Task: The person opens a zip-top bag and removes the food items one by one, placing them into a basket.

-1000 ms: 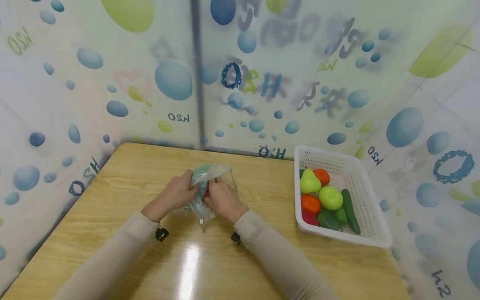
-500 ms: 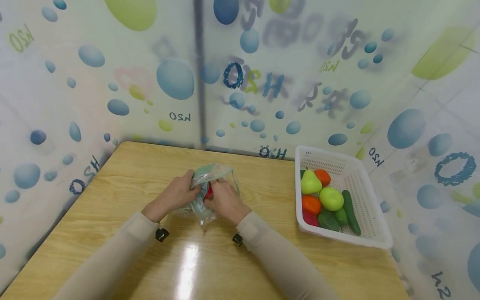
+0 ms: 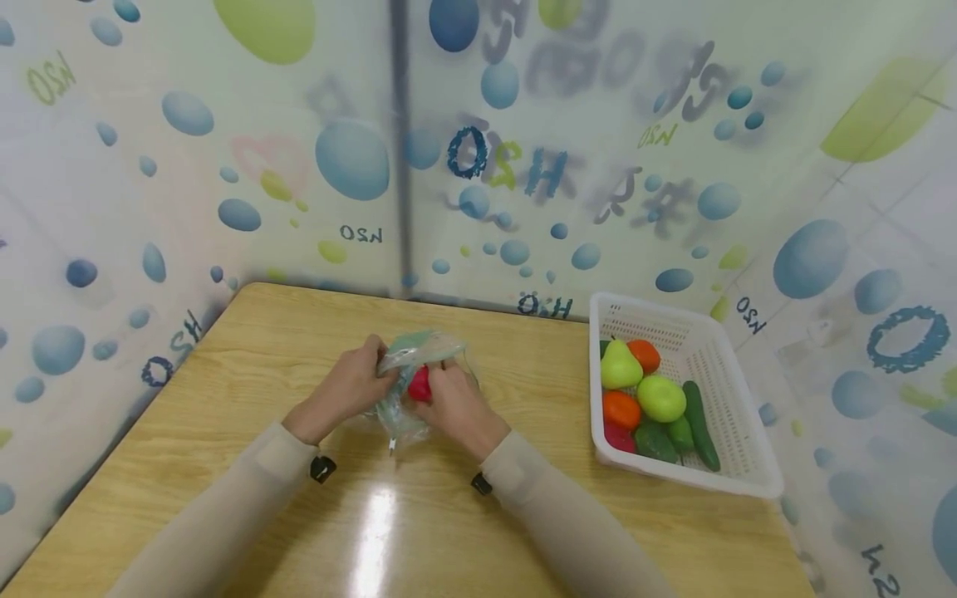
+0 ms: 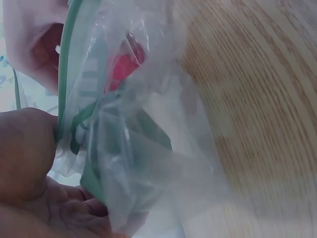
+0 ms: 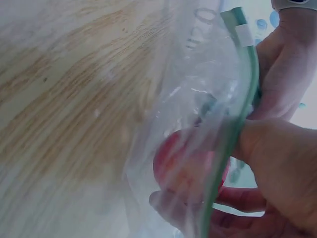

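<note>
My left hand (image 3: 347, 389) grips the rim of a clear plastic zip bag (image 3: 407, 428) with a green zip strip, over the middle of the table. Inside the bag's mouth, my right hand (image 3: 462, 407) holds a round red fruit (image 3: 420, 384). The right wrist view shows the fruit (image 5: 181, 166) red with a yellowish patch, fingers beneath it and the thumb above; whether it is a peach or an apple I cannot tell. A white slider (image 5: 243, 35) sits on the zip strip. In the left wrist view, crumpled film (image 4: 133, 144) partly hides the red fruit (image 4: 124, 67).
A white perforated basket (image 3: 736, 399) stands at the table's right, holding a pear (image 3: 620, 365), a green apple-like fruit (image 3: 661, 399), a cucumber (image 3: 700, 425) and several other fruits and vegetables. Patterned walls enclose the wooden table (image 3: 299, 531) at the back and sides.
My right hand has drawn slightly right and toward me, with the red fruit showing more at the bag's mouth. My left hand has kept its grip on the bag in nearly the same place.
</note>
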`<state>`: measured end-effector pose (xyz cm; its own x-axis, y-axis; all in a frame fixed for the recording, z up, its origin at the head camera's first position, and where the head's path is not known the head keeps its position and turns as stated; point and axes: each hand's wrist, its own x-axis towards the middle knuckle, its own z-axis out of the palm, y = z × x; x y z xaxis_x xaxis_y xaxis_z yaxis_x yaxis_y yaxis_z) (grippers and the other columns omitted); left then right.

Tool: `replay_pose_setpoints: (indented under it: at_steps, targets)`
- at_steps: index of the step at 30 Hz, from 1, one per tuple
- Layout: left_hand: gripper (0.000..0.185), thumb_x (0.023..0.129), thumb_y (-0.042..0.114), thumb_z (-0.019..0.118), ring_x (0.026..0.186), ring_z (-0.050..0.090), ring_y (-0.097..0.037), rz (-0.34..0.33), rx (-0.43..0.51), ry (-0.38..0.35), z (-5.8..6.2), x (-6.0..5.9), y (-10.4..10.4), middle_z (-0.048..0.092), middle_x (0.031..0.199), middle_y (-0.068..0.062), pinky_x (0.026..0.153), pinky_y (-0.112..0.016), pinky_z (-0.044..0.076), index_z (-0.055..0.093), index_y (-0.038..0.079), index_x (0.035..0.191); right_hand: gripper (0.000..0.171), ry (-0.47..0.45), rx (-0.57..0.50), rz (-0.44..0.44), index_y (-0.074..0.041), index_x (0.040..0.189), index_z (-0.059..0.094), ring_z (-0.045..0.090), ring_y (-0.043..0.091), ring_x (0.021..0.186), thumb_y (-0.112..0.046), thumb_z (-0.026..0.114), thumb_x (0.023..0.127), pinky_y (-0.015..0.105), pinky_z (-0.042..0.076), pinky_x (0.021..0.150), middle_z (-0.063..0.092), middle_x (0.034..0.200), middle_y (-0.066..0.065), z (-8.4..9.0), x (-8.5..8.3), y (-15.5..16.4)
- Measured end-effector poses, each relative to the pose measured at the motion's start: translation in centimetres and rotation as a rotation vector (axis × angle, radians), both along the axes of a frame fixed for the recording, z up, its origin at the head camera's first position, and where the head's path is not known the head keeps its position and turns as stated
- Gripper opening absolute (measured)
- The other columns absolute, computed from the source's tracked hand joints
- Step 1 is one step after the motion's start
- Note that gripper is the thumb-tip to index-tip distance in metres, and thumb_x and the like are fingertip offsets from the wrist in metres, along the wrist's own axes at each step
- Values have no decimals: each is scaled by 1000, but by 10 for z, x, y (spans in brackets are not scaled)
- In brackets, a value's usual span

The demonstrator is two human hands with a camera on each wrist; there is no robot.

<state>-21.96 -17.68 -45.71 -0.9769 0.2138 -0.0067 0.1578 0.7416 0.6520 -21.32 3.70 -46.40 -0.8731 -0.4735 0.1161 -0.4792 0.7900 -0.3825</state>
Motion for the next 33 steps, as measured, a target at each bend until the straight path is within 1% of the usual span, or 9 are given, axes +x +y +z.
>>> replay_pose_setpoints:
  at_steps: [4,7,11,16,21,23,28,30,33]
  targets:
    - [35,112,18,70,84,71,-26,12,-9,15,-1,-1,-2,78,112,-27,69,-35,60,58,-9,132,83,20,21,-7,7,167,51,79,37,132,-16,94,99,44,69,111,66,157,28,6,7,5]
    - [39,112,19,72,84,70,-26,21,-23,26,-2,-1,-3,78,115,-29,69,-36,60,59,-10,133,70,57,40,2,7,156,60,80,33,125,-17,93,99,41,71,105,70,147,26,10,13,9]
    - [45,112,23,73,95,74,-32,32,-28,33,-2,-1,-5,77,126,-33,77,-43,64,59,-12,137,61,105,32,19,4,148,66,80,28,116,-19,93,100,37,72,101,73,137,21,16,22,17]
    - [56,113,30,72,108,74,-39,56,-39,39,-2,-3,-9,73,137,-38,89,-52,65,58,-14,145,66,111,-63,44,2,154,64,82,29,117,-15,95,98,39,72,101,73,139,21,25,34,31]
    - [65,114,34,71,100,70,-35,71,-43,26,-3,-4,-15,71,137,-41,83,-48,62,55,-16,152,71,66,-132,53,-1,158,60,81,28,121,-15,96,98,40,71,103,72,145,20,34,45,46]
    - [68,113,34,71,98,70,-36,75,-45,33,-3,-4,-16,71,136,-43,80,-48,62,53,-18,154,73,43,-153,38,-3,159,59,79,28,124,-16,97,97,41,71,104,72,148,18,38,49,53]
    - [77,113,39,71,117,73,-57,83,-79,61,-1,-3,-22,67,140,-49,93,-65,65,49,-20,157,80,-17,-219,-15,-8,161,55,74,28,134,-13,99,94,43,70,107,69,155,13,47,57,74]
    - [79,113,41,71,120,72,-60,86,-82,68,-3,-4,-25,66,142,-50,94,-66,65,48,-20,159,81,-28,-240,-39,-8,162,54,74,28,135,-11,99,94,44,70,108,68,156,12,49,59,85]
    - [81,113,42,72,115,73,-54,97,-69,73,-4,-7,-30,66,142,-48,89,-61,66,48,-19,160,80,-33,-265,-80,-6,162,53,74,29,134,-8,97,95,48,69,111,67,156,14,52,62,102]
